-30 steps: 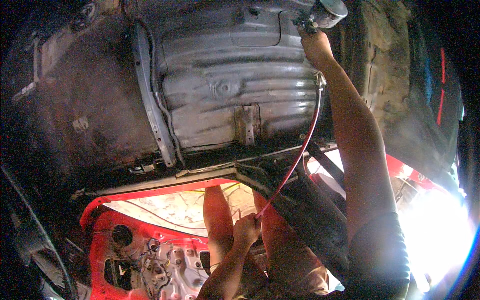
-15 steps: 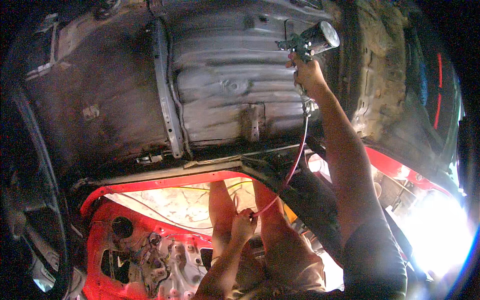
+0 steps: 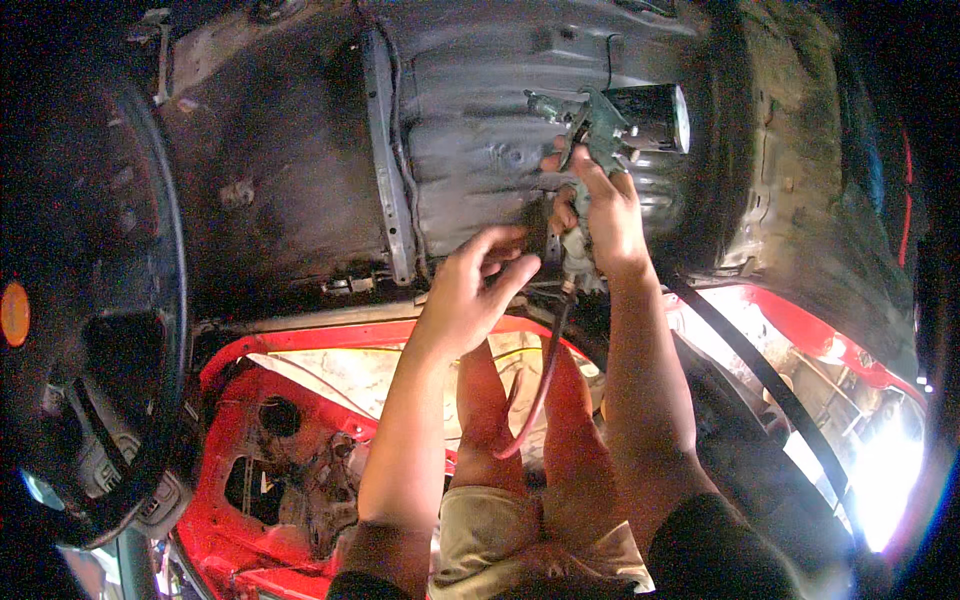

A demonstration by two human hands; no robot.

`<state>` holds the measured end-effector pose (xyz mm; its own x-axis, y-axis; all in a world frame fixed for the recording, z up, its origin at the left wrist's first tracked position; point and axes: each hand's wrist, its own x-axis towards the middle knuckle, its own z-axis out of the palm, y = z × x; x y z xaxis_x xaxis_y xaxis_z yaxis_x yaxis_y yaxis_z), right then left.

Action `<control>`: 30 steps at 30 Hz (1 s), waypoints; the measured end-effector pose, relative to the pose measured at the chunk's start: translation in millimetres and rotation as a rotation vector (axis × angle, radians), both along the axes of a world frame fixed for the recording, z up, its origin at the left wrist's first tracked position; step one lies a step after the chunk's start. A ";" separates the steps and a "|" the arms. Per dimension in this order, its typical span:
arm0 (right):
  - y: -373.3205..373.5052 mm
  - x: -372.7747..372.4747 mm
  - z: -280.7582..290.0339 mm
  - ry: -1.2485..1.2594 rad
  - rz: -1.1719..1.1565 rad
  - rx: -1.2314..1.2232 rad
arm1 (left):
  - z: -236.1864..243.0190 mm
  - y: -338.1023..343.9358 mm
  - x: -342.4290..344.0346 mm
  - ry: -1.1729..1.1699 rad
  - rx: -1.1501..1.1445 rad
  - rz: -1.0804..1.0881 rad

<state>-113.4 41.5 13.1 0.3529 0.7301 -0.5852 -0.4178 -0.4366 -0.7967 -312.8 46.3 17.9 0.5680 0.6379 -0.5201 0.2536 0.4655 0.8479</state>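
Note:
My right hand (image 3: 615,225) grips the handle of a spray gun (image 3: 598,128), its fingers wrapped around it near the trigger. A dark cylindrical cup (image 3: 650,118) with a bright end sticks out to the right of the gun. From the base of the handle a reddish air hose (image 3: 547,385) hangs down in a loop in front of my legs. My left hand (image 3: 472,292) is raised beside the handle, fingers loosely bent and thumb apart, with nothing in it. A small gap separates it from the gun.
Beyond the gun lies the dark, ribbed car floor (image 3: 460,130), crossed by a metal rail (image 3: 385,150). A steering wheel (image 3: 178,250) stands at the left. Nearer are a red door (image 3: 225,480) with its inner panel off and a dark strap (image 3: 760,365) at right.
My left hand has let go of the hose and risen toward the gun's handle. My right hand has drawn the gun closer. The view has shifted, showing more of the steering wheel.

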 end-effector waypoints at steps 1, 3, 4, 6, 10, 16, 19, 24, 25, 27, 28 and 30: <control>-1.6 -1.0 10.0 0.005 0.018 0.003 | 4.0 1.5 5.8 -0.052 -0.047 0.015; -2.3 -1.7 25.2 0.001 0.031 0.029 | 4.6 -3.0 20.4 -0.214 -0.214 0.134; -4.8 -2.0 32.9 -0.011 0.043 0.047 | 3.5 -8.7 25.5 -0.264 -0.309 0.192; -7.0 0.5 45.5 -0.028 0.061 0.126 | 0.8 -21.6 32.5 -0.412 -0.400 0.261; -3.1 5.9 60.4 -0.259 0.124 0.225 | -0.6 -44.3 45.1 -0.494 -0.486 0.299; -1.9 11.3 72.5 -0.237 0.108 0.291 | 12.0 -61.6 77.0 -0.682 -0.576 0.539; -13.4 8.8 68.4 -0.229 0.099 0.270 | 8.2 -73.2 94.7 -0.655 -0.583 0.634; -33.1 5.7 32.3 -0.377 0.055 -0.087 | -28.0 -104.3 102.2 -0.591 -0.775 0.644; -37.6 2.3 21.0 -0.366 0.116 -0.066 | -36.2 -112.9 101.7 -0.567 -0.824 0.647; -46.4 0.4 3.5 -0.354 0.181 -0.197 | -50.8 -128.7 99.7 -0.493 -0.888 0.674; -50.3 -4.9 -7.3 -0.358 0.146 -0.217 | -56.8 -136.0 97.1 -0.534 -0.849 0.710; -55.3 -12.6 -26.4 -0.441 0.223 -0.203 | -66.1 -148.4 93.3 -0.524 -0.918 0.761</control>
<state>-126.0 -13.8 -13.2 0.4464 0.7029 -0.5538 0.0577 -0.6402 -0.7661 -219.5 -102.1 -48.2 0.4904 0.4199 -0.7637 -0.5908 0.8044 0.0629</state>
